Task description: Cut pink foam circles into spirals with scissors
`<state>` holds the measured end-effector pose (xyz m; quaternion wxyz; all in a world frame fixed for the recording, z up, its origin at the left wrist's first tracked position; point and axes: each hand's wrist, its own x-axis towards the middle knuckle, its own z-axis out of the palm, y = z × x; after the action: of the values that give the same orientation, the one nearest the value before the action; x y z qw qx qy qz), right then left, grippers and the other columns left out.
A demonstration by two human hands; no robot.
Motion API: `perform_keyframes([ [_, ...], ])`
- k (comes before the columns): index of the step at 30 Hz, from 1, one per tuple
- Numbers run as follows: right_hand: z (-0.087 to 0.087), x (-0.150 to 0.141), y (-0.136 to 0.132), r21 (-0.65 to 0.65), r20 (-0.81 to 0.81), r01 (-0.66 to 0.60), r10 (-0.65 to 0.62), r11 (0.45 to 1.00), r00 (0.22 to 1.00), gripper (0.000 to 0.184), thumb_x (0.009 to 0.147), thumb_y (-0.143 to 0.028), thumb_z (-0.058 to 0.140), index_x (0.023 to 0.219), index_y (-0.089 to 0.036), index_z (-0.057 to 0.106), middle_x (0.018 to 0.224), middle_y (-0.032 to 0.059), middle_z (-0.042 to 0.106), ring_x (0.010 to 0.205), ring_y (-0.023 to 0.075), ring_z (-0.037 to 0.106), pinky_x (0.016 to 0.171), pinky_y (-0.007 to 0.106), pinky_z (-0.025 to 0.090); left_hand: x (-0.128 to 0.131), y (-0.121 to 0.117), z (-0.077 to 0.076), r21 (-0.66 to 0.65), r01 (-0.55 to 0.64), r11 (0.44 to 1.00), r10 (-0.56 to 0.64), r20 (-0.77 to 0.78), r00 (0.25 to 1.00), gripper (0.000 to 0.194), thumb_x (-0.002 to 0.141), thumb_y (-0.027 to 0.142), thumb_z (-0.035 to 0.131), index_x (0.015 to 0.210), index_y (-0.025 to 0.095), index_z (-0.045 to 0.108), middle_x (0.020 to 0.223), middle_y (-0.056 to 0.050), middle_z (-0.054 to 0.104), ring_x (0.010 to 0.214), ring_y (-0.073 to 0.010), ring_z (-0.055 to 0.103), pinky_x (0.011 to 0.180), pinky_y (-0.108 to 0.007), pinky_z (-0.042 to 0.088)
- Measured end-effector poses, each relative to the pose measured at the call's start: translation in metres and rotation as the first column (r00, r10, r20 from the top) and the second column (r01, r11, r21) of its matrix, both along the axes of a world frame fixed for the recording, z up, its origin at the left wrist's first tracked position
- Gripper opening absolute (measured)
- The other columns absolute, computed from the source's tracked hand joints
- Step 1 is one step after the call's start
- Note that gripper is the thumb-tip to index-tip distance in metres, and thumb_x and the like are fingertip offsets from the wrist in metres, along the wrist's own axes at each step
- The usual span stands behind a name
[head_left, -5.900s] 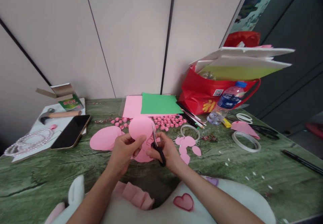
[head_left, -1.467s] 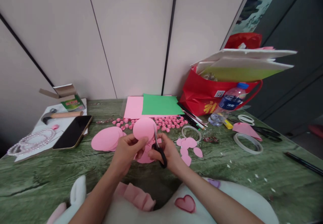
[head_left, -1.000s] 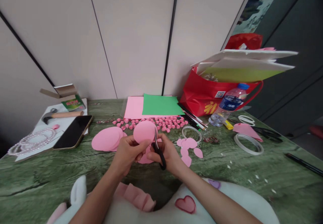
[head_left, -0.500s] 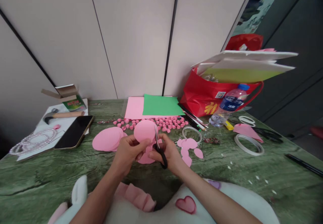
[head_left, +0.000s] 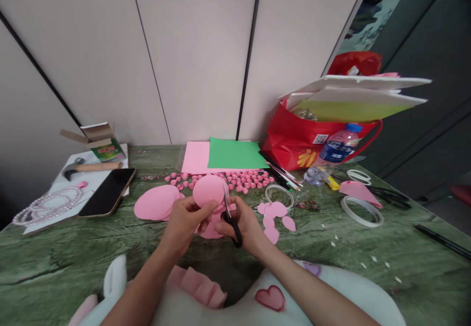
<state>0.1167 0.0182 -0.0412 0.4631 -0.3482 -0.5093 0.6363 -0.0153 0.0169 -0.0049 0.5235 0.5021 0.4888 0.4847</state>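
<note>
My left hand [head_left: 187, 220] pinches a round pink paper disc [head_left: 208, 191] at its lower edge, holding it upright above the table. My right hand [head_left: 245, 223] grips black-handled scissors [head_left: 236, 235], with the blades pointing up along the disc's right edge. Whether the blades are parted is hard to make out. Below the hands lie more pink paper pieces [head_left: 211, 230]. A stack of pink paper ovals [head_left: 156, 202] rests left of my left hand. Small pink petal-shaped cutouts [head_left: 275, 210] lie right of my right hand.
Many small pink rolled pieces [head_left: 246, 179] lie behind the hands, before green paper [head_left: 237, 154]. A phone [head_left: 108, 192], bead string [head_left: 49, 206] and hammer [head_left: 91, 167] are left. Right are a bottle [head_left: 333, 154], red bag [head_left: 287, 139] and tape roll [head_left: 362, 212]. A plush [head_left: 331, 291] lies in front.
The disc and scissors have shifted slightly left, and the scissors have tilted a little. Both hands keep their hold.
</note>
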Motion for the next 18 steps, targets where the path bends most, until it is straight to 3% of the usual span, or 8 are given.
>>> perform_keyframes([
  [7,0.0045,0.0025,0.0007,-0.007,-0.006,0.029,-0.029,1.0,1.0,0.055,0.045,-0.026,0.075,0.08,-0.021,0.033,0.056,-0.008,0.047,0.047,0.0057,0.04,0.042,0.016,0.031,-0.0009,-0.0008,-0.0005,-0.019,0.024,1.0,-0.025,-0.053,0.998,0.024,0.063,0.027,0.062,0.049,0.012,0.05,0.037,0.007,0.041,0.032,-0.0022,0.031,0.032,-0.016,0.02],
  [18,0.0039,0.0016,0.0012,0.004,0.0,0.013,-0.013,1.0,1.0,0.052,0.046,-0.026,0.074,0.078,-0.021,0.033,0.054,-0.0088,0.044,0.045,0.0057,0.037,0.042,0.017,0.028,0.0006,0.0003,0.0006,-0.014,0.007,1.0,-0.008,-0.044,0.999,0.022,0.063,0.027,0.062,0.051,0.013,0.05,0.036,0.007,0.04,0.032,-0.0023,0.03,0.033,-0.016,0.019],
])
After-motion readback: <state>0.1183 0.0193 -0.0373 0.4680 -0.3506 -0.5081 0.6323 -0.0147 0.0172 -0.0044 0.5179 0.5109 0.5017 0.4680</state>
